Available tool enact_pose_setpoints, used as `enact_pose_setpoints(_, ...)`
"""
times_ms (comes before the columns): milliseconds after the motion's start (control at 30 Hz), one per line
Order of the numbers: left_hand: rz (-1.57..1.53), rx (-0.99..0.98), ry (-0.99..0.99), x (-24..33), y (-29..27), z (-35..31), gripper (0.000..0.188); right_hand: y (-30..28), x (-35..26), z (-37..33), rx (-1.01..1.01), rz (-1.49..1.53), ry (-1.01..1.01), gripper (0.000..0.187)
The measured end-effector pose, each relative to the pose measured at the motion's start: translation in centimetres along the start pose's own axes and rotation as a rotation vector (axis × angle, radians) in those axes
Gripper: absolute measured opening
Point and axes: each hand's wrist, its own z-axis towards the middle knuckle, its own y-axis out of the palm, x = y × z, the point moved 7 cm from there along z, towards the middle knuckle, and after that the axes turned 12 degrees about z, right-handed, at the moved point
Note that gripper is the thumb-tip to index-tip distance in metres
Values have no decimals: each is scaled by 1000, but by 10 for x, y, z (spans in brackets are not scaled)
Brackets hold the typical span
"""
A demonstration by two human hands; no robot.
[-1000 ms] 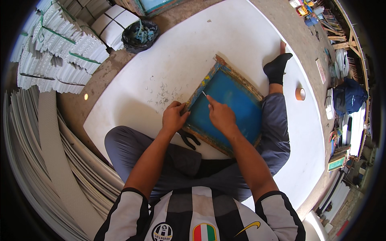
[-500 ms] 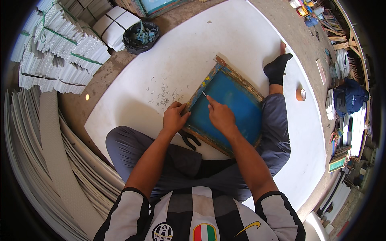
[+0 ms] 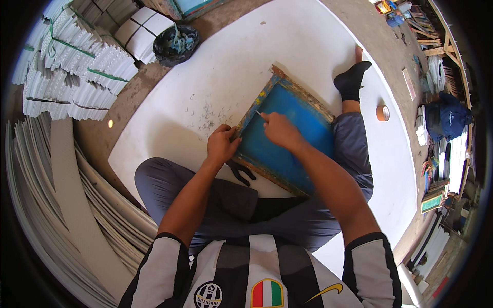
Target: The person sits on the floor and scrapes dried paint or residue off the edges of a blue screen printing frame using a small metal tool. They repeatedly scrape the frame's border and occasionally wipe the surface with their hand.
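A worn wooden frame with a blue screen (image 3: 292,133) rests tilted across my lap, against my right leg. With my left hand (image 3: 222,145) I grip the frame's left edge, thumb on the wood. My right hand (image 3: 281,130) is closed round a slim tool with a pale metal tip (image 3: 258,112); its handle is hidden in my fist. The tip meets the inner side of the frame's upper left rail. Under the frame's near left corner, a black two-pronged thing (image 3: 242,173), like plier handles, sticks out.
Small curved bits like pulled staples (image 3: 208,115) lie scattered on the white sheet (image 3: 169,118) left of the frame. A roll of brown tape (image 3: 382,113) stands at right. A black bag-lined bin (image 3: 176,45) and bundled white sheets (image 3: 77,66) are at far left.
My right hand has shifted slightly up and left, bringing the tool tip onto the rail, and my right elbow has swung outward. My left hand keeps its hold on the frame.
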Motion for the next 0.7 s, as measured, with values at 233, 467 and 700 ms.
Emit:
enact_pose_setpoints(233, -4, -35, -16, 5, -5, 3, 44, 15, 26, 1, 107, 141, -54, 48)
enact_pose_setpoints(467, 8, -11, -11, 2, -5, 1, 44, 31, 37, -8, 89, 750, 139, 51)
enact_pose_setpoints(700, -79, -48, -63, -2, -6, 0, 45, 38, 46, -1, 264, 388, -143, 49)
